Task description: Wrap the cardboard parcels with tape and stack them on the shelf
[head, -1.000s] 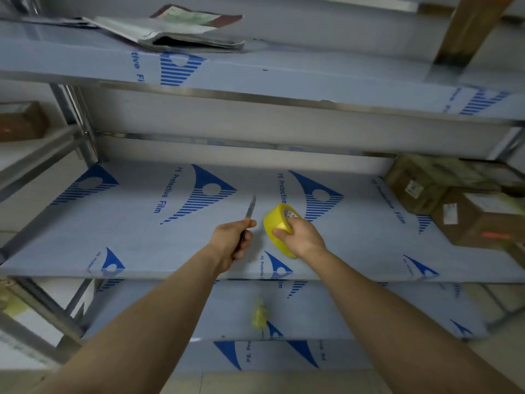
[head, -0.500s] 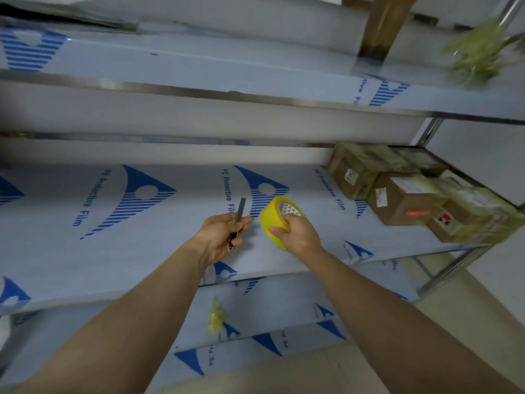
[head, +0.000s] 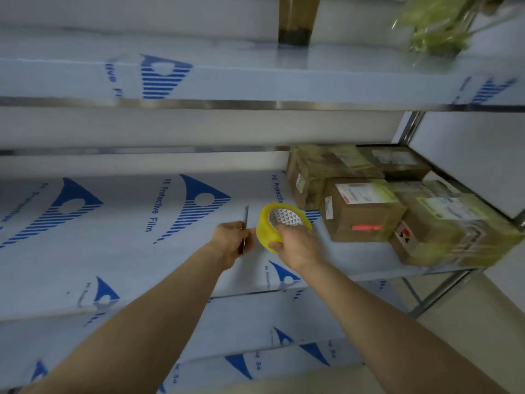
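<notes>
My right hand point(head: 295, 245) grips a roll of yellow tape point(head: 279, 227) above the middle shelf point(head: 113, 251). My left hand point(head: 231, 241) holds a small knife point(head: 245, 224), blade pointing up, just left of the roll. Several cardboard parcels point(head: 360, 209) wrapped in yellowish tape stand on the right end of the same shelf, close to the right of the tape roll. The nearest parcel point(head: 451, 231) sits at the shelf's front right corner.
The shelves are metal, covered in white film with blue print. An upper shelf point(head: 255, 81) carries a brown post point(head: 297, 21) and a crumpled wad of yellowish tape point(head: 437, 24). A lower shelf point(head: 255, 322) lies below. A white wall point(head: 468, 155) closes the right side.
The view has swung right, bringing the parcels closer to the hands. Both hands keep their hold on the knife and the tape roll and stay close together.
</notes>
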